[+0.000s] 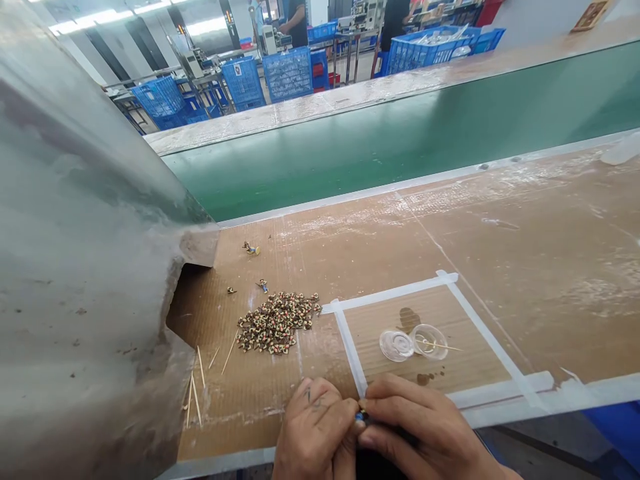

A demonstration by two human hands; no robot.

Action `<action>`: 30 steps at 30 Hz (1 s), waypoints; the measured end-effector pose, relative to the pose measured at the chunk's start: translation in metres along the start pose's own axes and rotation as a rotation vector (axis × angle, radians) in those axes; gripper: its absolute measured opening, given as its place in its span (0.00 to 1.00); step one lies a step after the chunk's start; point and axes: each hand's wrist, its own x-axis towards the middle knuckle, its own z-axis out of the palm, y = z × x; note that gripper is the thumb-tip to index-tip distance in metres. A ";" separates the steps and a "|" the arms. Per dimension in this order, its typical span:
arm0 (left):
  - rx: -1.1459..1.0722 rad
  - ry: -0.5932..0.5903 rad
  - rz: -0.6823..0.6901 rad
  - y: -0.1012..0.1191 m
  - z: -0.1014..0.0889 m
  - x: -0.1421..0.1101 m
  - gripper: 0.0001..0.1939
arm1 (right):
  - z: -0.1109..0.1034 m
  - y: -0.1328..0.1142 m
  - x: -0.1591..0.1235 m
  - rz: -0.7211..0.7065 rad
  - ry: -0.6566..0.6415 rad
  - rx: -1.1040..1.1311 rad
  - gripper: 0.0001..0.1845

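My left hand point(315, 430) and my right hand point(425, 433) meet at the near edge of the brown workbench point(500, 247). Together their fingertips pinch one tiny part point(361, 418) with a blue spot; most of it is hidden. A pile of several small brown and red parts point(276, 322) lies just beyond my left hand. To the right, inside a square of white tape point(400, 290), stand two small clear plastic cups point(413, 343), one with a thin stick across it.
Thin wooden sticks point(196, 393) lie at the left by a large grey metal housing point(75, 267). A few stray parts point(251, 250) sit farther back. A green conveyor belt point(400, 140) runs behind the bench; blue crates point(287, 73) and people stand beyond.
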 end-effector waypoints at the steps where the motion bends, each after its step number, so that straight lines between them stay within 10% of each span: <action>1: -0.001 -0.003 0.000 0.000 0.000 0.000 0.09 | 0.000 0.000 0.000 -0.002 0.002 -0.003 0.10; 30: 0.088 0.080 0.017 -0.005 0.010 -0.001 0.15 | 0.002 0.006 0.004 -0.037 0.000 0.010 0.13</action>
